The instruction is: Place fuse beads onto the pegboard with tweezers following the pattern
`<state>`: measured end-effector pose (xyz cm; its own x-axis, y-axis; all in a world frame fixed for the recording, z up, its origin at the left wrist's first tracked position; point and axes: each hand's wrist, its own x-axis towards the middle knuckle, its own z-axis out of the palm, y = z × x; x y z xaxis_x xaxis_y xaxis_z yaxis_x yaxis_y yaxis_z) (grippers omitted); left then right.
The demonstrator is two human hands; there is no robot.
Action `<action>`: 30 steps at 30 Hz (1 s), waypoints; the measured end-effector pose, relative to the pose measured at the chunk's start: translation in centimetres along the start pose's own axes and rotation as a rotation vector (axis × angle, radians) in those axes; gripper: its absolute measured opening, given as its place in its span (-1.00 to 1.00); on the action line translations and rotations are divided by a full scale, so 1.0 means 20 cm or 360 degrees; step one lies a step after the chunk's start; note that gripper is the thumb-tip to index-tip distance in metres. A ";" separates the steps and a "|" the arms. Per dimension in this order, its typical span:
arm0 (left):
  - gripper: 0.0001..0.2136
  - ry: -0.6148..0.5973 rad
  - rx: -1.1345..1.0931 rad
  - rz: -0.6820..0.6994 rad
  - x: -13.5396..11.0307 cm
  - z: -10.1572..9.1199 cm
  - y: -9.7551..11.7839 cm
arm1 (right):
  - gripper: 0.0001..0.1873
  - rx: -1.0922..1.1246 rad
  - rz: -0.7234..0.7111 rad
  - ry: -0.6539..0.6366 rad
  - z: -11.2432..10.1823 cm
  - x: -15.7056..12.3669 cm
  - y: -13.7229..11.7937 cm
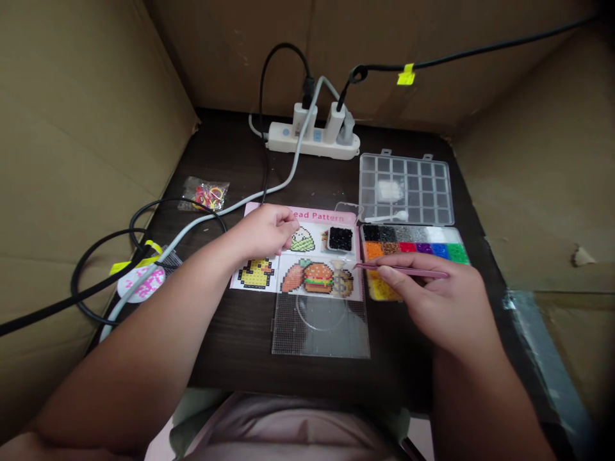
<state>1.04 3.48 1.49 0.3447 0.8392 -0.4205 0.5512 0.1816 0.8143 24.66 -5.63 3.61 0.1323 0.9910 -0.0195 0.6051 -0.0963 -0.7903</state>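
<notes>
My right hand [435, 298] holds pink tweezers [408, 269], their tips pointing left over the right edge of the bead pattern sheet [314, 214]. Curled with thumb and fingers pressed together, my left hand [271, 230] is over the sheet's upper left; whatever it may pinch is hidden. A clear pegboard [319, 336] overlaps the lower part of the sheet, which shows a burger, a carrot and a duck. Near the sheet's upper right sits a small tray of black beads [341, 239]. The bead box [459, 237], sorted by colour, is partly covered by my right hand.
The box's clear lid [432, 192] lies open behind it, with a white scoop [391, 216] inside. A power strip [312, 144] with plugs and cables [283, 187] stands at the back. At left are a bag of small parts [206, 195] and a pink-white disc [141, 283]. Cardboard walls surround the table.
</notes>
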 end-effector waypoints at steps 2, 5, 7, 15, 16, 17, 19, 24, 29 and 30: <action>-0.82 0.0000 0.0003 0.0001 0.00 0.00 0.00 | -0.87 -0.0010 -0.0006 0.0030 0.00 0.00 0.00; -0.83 0.0009 0.0003 0.0000 0.00 0.00 0.00 | -0.87 -0.0030 -0.0004 0.0001 0.00 0.00 0.00; -0.83 0.0013 0.0003 0.0003 0.00 0.00 0.00 | -0.87 -0.0032 0.0004 -0.0027 0.00 0.00 0.00; -0.84 0.0009 -0.0009 -0.0005 0.00 0.00 0.00 | -0.87 -0.0008 -0.0015 -0.0123 0.00 0.00 0.01; -0.84 0.0009 -0.0011 -0.0007 0.00 0.00 0.00 | -0.87 -0.0006 -0.0003 -0.0140 0.00 0.00 0.01; -0.84 0.0010 -0.0010 -0.0010 0.00 0.00 0.00 | -0.86 -0.0001 0.0011 -0.0160 0.01 0.00 0.02; -0.84 0.0013 -0.0006 -0.0016 0.00 0.00 0.00 | -0.85 0.0013 0.0033 -0.0197 0.01 0.00 0.02; -0.83 0.0001 -0.0010 -0.0024 0.00 0.00 0.01 | -0.81 0.0026 0.0055 -0.0275 0.01 0.00 0.01; -0.83 -0.0016 -0.0017 -0.0019 -0.01 0.00 0.01 | -0.82 0.0027 0.0078 -0.0308 0.01 0.00 -0.01; -0.83 -0.0015 -0.0017 -0.0023 -0.01 0.00 0.01 | -0.83 0.0025 0.0079 -0.0311 0.01 0.00 -0.01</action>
<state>1.07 3.44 1.80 0.3439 0.8317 -0.4358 0.5480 0.1991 0.8124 24.41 -5.50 3.61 0.0056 0.9844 -0.1758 0.5890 -0.1453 -0.7950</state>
